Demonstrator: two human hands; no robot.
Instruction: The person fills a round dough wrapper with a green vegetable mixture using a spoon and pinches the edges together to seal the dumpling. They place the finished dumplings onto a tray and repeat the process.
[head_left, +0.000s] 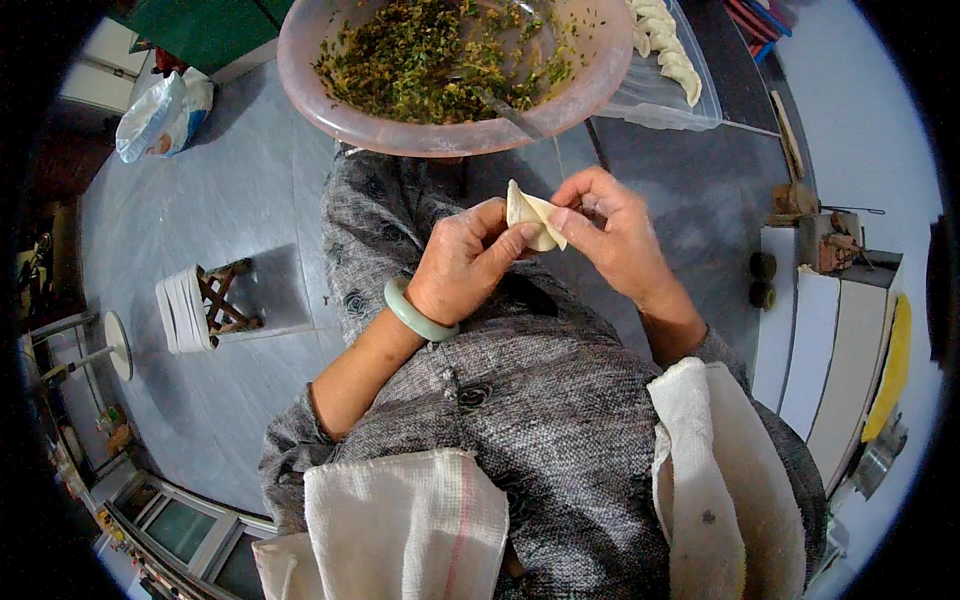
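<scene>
Between both hands, above the lap, is a dough wrapper (531, 220), partly folded, one edge standing up in a point. My left hand (469, 251), with a pale green bangle (420, 313) at the wrist, grips its left and lower side between thumb and fingers. The thumb and forefinger of my right hand (611, 225) pinch its right edge. Whether filling lies inside cannot be seen. Just beyond the hands stands a pink plastic basin (450, 140) of chopped green and yellow filling (420, 67). A flat metal utensil (510, 116) rests in it, its end over the near rim.
Shaped dumplings (675, 56) lie in a clear plastic tray (660, 112) right of the basin. A small folding stool (187, 309) and a plastic bag (161, 116) are on the floor at left. White boxes (810, 330) stand along the right wall.
</scene>
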